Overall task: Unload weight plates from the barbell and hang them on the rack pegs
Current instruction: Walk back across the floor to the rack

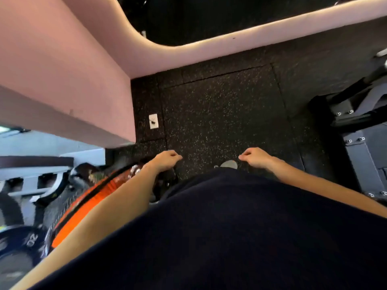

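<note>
Floor (pixel 226 109): dark speckled rubber matting, filling the middle of the view.
Wall (pixel 58 65): pink, far left.
Weight plate (pixel 23 243): one plainly visible, marked 20, near left; others beside it too blurred to count. Likely heavy, rigid and smooth-faced; best taken by the rim with both hands.
Orange-edged object (pixel 83 208): near left, blurred.
Left hand (pixel 167 159): loosely curled, holding nothing.
Right hand (pixel 254 156): loosely curled, holding nothing.
Barbell, rack pegs: not identifiable.

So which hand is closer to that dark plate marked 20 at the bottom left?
Left. The left hand hangs on the same side as the plate marked 20, though well apart from it. The right hand is across the body, farther off.
</note>
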`<state>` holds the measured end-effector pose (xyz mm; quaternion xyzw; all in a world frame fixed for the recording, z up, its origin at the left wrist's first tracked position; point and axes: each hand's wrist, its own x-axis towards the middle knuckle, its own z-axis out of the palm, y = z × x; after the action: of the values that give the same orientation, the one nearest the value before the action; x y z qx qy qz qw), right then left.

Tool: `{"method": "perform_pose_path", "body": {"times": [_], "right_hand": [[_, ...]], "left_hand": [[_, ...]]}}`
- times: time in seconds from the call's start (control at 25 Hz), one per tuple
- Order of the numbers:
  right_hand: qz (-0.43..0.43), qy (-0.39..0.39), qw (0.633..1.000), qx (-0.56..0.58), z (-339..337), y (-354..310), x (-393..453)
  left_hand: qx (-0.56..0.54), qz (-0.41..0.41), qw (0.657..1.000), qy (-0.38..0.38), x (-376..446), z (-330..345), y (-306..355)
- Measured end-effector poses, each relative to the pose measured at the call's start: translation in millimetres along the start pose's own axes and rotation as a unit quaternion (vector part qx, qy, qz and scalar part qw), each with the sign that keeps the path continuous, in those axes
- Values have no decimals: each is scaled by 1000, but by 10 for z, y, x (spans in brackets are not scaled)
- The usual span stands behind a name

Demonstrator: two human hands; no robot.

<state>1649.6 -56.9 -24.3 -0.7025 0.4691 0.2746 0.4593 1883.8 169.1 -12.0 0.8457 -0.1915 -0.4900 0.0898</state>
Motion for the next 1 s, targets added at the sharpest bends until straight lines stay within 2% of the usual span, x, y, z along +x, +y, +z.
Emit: {"method": "perform_pose_path", "body": {"times": [0.16, 0.24, 0.48, 0.64, 0.88, 1.0], "right_hand": [[17, 26, 999, 30, -525, -167, 220], [35, 42, 996, 71, -669, -178, 248], [131, 88, 964, 214, -634, -110, 251], [209, 132, 912, 329, -408, -283, 139], [272, 217, 818, 459, 16, -627, 50], [279, 251, 784, 494, 103, -722, -104]], "left_hand": [[82, 40, 995, -27, 535, -395, 736], [136, 63, 987, -65, 734, -511, 1091], [306, 134, 929, -159, 1338, -805, 1980], [412, 201, 868, -193, 1675, -985, 2536], [511, 308, 770, -226, 1849, -970, 3180], [510, 364, 746, -227, 1713, -888, 3420]]}}
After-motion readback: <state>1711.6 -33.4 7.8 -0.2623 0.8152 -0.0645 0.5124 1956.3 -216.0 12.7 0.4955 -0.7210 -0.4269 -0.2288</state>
